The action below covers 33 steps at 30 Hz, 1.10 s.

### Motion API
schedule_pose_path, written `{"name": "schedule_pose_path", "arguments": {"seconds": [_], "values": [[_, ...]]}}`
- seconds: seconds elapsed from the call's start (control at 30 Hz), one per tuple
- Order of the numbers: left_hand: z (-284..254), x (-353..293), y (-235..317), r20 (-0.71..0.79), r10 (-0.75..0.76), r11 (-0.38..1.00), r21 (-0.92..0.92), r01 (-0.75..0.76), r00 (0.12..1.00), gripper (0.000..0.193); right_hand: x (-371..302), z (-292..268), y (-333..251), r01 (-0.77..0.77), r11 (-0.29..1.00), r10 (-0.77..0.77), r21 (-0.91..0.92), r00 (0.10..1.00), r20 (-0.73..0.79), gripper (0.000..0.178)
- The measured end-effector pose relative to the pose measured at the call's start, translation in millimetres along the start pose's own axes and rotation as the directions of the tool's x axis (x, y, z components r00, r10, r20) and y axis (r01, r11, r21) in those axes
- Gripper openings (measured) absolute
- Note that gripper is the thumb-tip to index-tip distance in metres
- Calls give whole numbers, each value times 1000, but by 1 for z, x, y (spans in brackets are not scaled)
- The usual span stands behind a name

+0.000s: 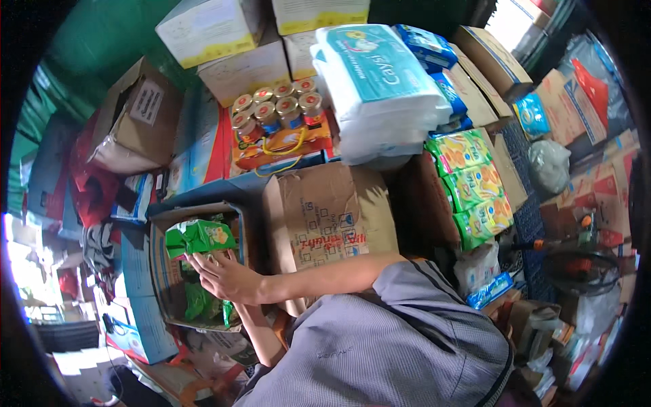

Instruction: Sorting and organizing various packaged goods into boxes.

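A green packet with a small picture on it is at the upper part of an open cardboard box. My right hand reaches across from the right, its fingers closed on the packet's near edge. My left forearm comes up from below and passes under the right wrist. Most of my left hand is hidden behind the right, so its fingers cannot be made out. Deeper in the box lie more green packets, partly in shadow.
A closed brown carton stands right of the open box. Behind it are several lidded jars on an orange carton and a tall tissue pack. Green and yellow packets fill a box at the right. A fan stands further right.
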<state>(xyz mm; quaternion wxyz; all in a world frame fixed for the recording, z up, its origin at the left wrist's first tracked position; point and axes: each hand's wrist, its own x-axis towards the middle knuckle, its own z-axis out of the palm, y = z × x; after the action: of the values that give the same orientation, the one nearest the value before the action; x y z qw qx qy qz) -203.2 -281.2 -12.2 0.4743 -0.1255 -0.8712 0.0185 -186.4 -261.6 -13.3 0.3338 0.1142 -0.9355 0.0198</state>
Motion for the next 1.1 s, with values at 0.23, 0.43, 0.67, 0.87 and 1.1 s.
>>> {"name": "schedule_pose_path", "arguments": {"seconds": [0.23,0.43,0.67,0.87,1.1], "values": [[-56,44,81,-75,-285,957,26,287,956,29,-5,-72,56,-83,975,161,205,903,-398,28],[-37,36,75,-266,489,632,765,-127,831,43,-37,-135,133,91,978,29,186,829,-559,29],[7,-34,65,596,678,-684,295,667,431,57,-85,-189,151,130,984,31,121,544,-839,48],[-36,-42,104,394,813,-565,352,746,429,53,-165,-231,164,-208,941,338,269,498,-798,94],[-89,-24,153,209,938,-234,-202,951,275,78,-284,-233,178,-438,856,386,276,184,-904,88]]}}
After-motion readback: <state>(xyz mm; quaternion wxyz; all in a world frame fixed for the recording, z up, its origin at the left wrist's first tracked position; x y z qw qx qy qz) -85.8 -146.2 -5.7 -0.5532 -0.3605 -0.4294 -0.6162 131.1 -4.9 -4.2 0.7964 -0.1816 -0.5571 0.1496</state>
